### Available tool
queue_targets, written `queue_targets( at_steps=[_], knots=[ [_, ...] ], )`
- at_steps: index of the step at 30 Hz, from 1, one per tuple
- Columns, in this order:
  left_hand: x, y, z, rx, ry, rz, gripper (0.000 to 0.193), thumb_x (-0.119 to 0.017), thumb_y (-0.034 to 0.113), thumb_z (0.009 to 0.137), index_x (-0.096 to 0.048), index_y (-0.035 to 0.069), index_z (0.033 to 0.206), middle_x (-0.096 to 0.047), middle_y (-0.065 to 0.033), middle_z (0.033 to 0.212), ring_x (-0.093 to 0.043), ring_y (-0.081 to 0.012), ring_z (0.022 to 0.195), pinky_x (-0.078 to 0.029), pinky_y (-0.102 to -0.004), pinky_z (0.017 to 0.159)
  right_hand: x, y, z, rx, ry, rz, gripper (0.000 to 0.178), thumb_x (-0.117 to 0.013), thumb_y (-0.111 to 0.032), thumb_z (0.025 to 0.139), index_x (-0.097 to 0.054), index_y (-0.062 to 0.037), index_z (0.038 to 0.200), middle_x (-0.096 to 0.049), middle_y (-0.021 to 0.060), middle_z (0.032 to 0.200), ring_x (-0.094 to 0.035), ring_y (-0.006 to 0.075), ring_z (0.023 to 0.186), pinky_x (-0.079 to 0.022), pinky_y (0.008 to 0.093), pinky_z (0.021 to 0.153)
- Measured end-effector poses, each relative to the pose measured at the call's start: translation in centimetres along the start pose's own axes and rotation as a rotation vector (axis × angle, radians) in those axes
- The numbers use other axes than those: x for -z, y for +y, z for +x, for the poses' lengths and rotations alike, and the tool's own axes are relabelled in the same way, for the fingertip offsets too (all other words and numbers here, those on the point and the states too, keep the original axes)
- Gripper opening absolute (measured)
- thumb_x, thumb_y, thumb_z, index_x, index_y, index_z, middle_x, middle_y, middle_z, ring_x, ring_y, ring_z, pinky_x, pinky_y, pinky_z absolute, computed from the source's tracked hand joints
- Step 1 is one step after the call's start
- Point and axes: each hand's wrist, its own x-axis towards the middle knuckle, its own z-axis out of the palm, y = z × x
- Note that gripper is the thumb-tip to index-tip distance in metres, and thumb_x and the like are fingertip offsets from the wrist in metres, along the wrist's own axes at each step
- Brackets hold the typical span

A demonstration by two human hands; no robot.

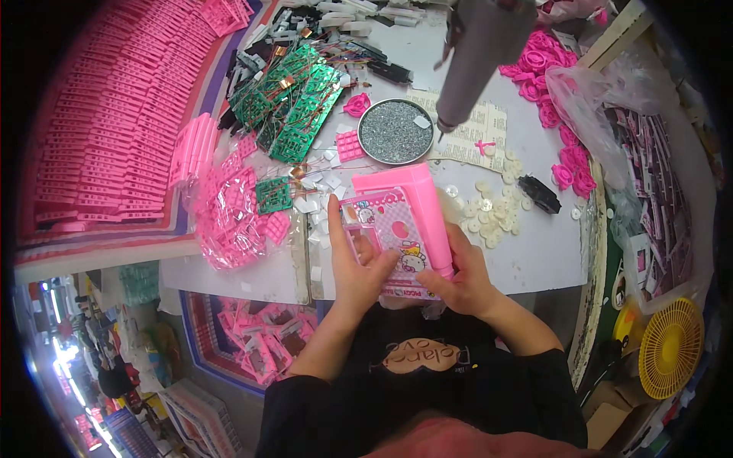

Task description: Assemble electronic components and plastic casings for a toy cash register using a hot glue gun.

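Both hands meet in front of me at the table's near edge. My left hand (353, 269) is closed on a pink printed panel (391, 229) with cartoon pictures and a rectangular opening near its left side. Its thumb lies across the panel's face, and the index finger points up along the left edge. My right hand (467, 276) grips the lower right side of a pink plastic casing (432, 217), its thumb on the lower part of the panel. The casing lies behind the panel and sticks out above and to the right. Whether the two are joined I cannot tell.
A round tin of small screws (395, 131) stands beyond the casing, beside a hanging electric screwdriver (477, 65). Green circuit boards (305, 107) with wires lie left, above bagged pink keypads (229, 206). White discs (489, 217) lie right. Stacked pink parts (107, 114) fill a far-left crate.
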Motion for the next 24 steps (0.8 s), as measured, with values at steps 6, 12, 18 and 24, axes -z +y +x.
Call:
queue_targets(
  at_steps=[6, 12, 18, 24],
  knots=[
    [-0.4, 1.4, -0.2, 0.041, 0.007, 0.15, 0.109, -0.079, 0.003, 0.076, -0.005, 0.004, 0.156, -0.062, -0.0173, 0.119, -0.066, -0.0254, 0.108, -0.055, -0.0352, 0.088, 1.5, 0.8, 0.8, -0.04, -0.213, 0.122, 0.071, -0.075, -0.025, 0.087, -0.039, -0.0005, 0.143, -0.052, 0.0175, 0.131, -0.053, 0.0279, 0.123, -0.041, 0.0393, 0.105],
    [1.0, 1.1, 0.9, -0.073, -0.05, 0.539, 0.092, -0.078, 0.017, 0.082, -0.019, 0.002, 0.151, -0.061, -0.0177, 0.122, -0.066, -0.0253, 0.105, -0.053, -0.0345, 0.088, 1.3, 1.0, 1.2, -0.007, -0.219, 0.162, 0.065, -0.069, -0.016, 0.09, -0.038, -0.0012, 0.145, -0.052, 0.0143, 0.131, -0.051, 0.0231, 0.123, -0.041, 0.0368, 0.106],
    [2.7, -0.8, 2.9, 0.091, 0.216, -0.271, 0.027, -0.051, 0.024, 0.105, -0.054, 0.002, 0.12, -0.061, -0.0007, 0.093, -0.057, -0.0073, 0.079, -0.048, -0.0239, 0.075, 2.2, -0.3, 1.1, -0.293, -0.34, 0.487, 0.066, -0.069, -0.006, 0.09, -0.036, -0.0003, 0.148, -0.056, 0.0112, 0.134, -0.058, 0.0161, 0.116, -0.049, 0.0321, 0.098],
    [2.2, -0.7, 3.6, -0.076, 0.267, -0.168, 0.027, -0.047, 0.03, 0.108, -0.058, 0.006, 0.1, -0.057, 0.0034, 0.083, -0.051, -0.003, 0.075, -0.042, -0.0208, 0.066, 2.8, 1.5, -0.1, -0.405, -0.275, 0.464, 0.059, -0.07, -0.002, 0.089, -0.045, 0.0025, 0.143, -0.064, 0.0113, 0.127, -0.063, 0.0148, 0.111, -0.052, 0.0311, 0.095]
  ],
)
